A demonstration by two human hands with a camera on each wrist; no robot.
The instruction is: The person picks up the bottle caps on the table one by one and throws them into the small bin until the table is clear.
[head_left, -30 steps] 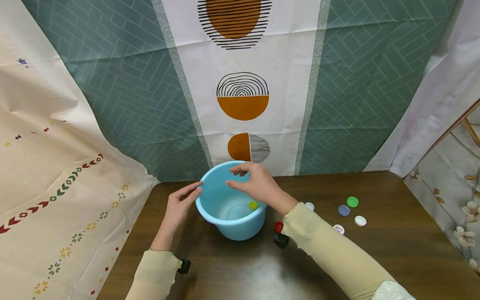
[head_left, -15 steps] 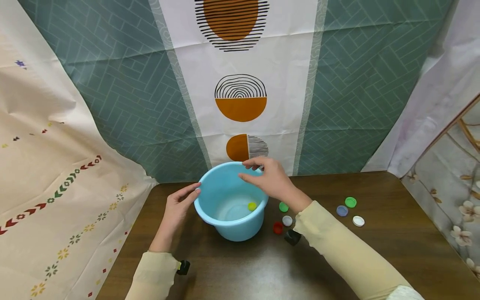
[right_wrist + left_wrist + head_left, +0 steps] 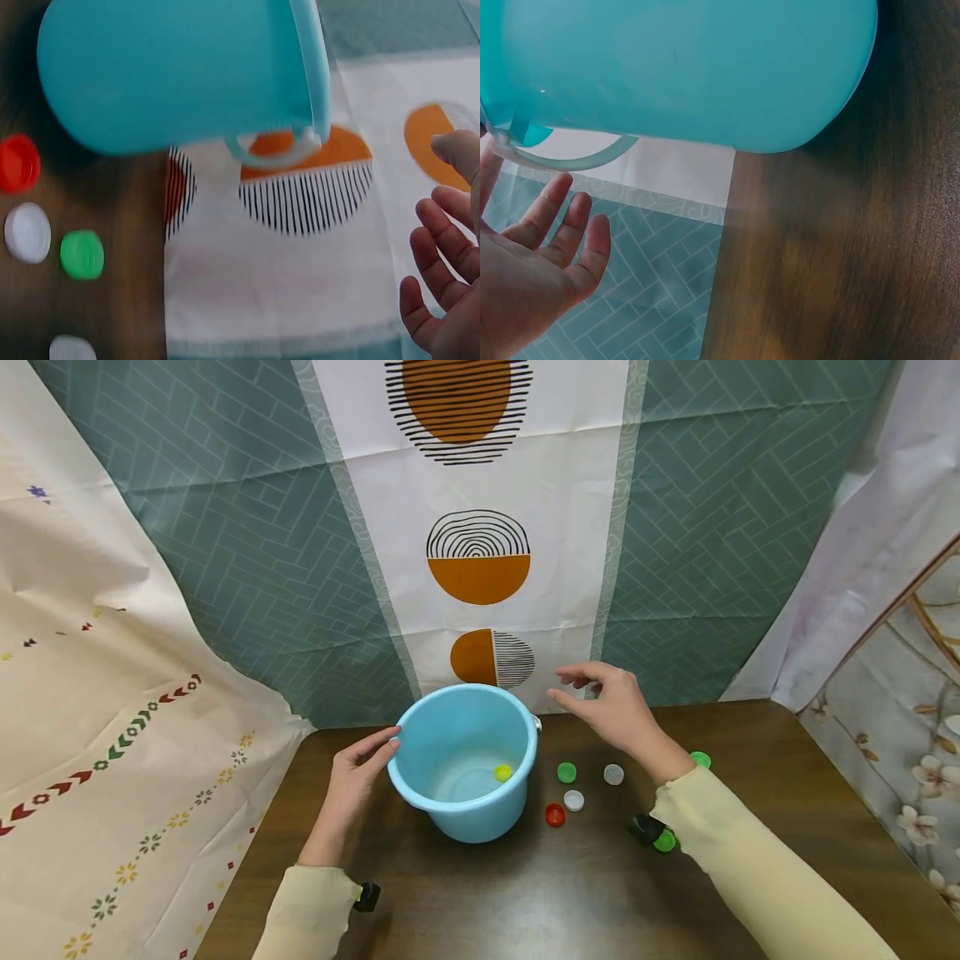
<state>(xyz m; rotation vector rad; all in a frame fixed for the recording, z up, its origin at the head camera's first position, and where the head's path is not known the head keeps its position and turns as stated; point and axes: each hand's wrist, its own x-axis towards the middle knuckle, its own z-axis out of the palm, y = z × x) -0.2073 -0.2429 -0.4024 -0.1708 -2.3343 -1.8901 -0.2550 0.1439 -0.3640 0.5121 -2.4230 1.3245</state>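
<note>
A light blue bucket (image 3: 472, 818) stands upright on the table, with a yellow bottle cap (image 3: 502, 772) on its inside bottom. At the bucket's left rim, my left hand (image 3: 360, 764) holds the edge between thumb and index finger. Its other fingers (image 3: 592, 247) hang loosely curved below the bucket's handle (image 3: 577, 161) in the left wrist view. To the right of the bucket, my right hand (image 3: 611, 710) is in the air, thumb and fingers apart, holding nothing. Beneath it lie a green cap (image 3: 566, 772), two white caps (image 3: 573, 800) and a red cap (image 3: 555, 815).
Another green cap (image 3: 664, 841) lies beside the right wrist camera (image 3: 645, 828), partly covered. One more green cap (image 3: 700, 760) shows behind the right sleeve (image 3: 750, 860). The brown table (image 3: 480, 902) ends at a patterned hanging cloth (image 3: 697, 568).
My right hand has moved right, from over the bucket to beyond its rim, uncovering several caps. My left hand stays at the rim. The yellow cap stays in the bucket.
</note>
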